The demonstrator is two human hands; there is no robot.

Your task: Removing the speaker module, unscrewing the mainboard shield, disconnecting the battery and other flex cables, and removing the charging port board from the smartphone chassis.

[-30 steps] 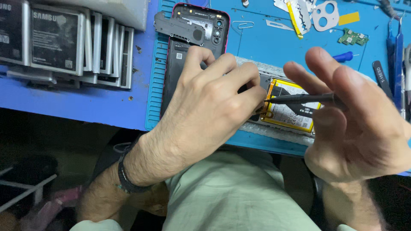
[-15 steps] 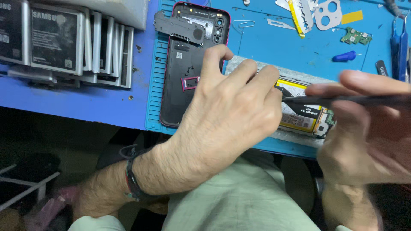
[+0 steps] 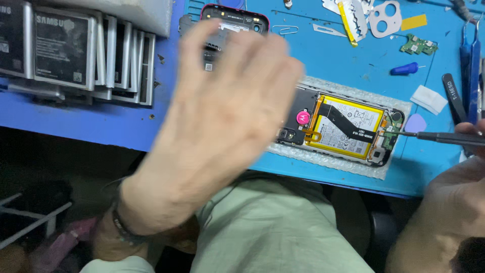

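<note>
An opened phone (image 3: 339,126) lies on a pad of bubble wrap on the blue mat, its yellow battery (image 3: 348,124) and a black flex cable exposed. My right hand (image 3: 454,202) at the lower right holds a thin black screwdriver (image 3: 439,136) whose tip touches the phone's right end. My left hand (image 3: 222,116) hovers blurred above the mat with fingers spread and holds nothing. It partly hides a pink-rimmed phone back cover (image 3: 235,20) lying behind it.
A row of upright phone batteries (image 3: 76,50) stands at the back left. Tweezers and pry tools (image 3: 470,60) lie at the right edge. A small green circuit board (image 3: 418,45), a blue bit (image 3: 404,68), a paper clip and plastic scraps lie on the mat (image 3: 353,60).
My left hand has lifted off the opened phone and swung left and up, uncovering the battery. My right hand has drawn back to the right, with the screwdriver tip still at the phone's end.
</note>
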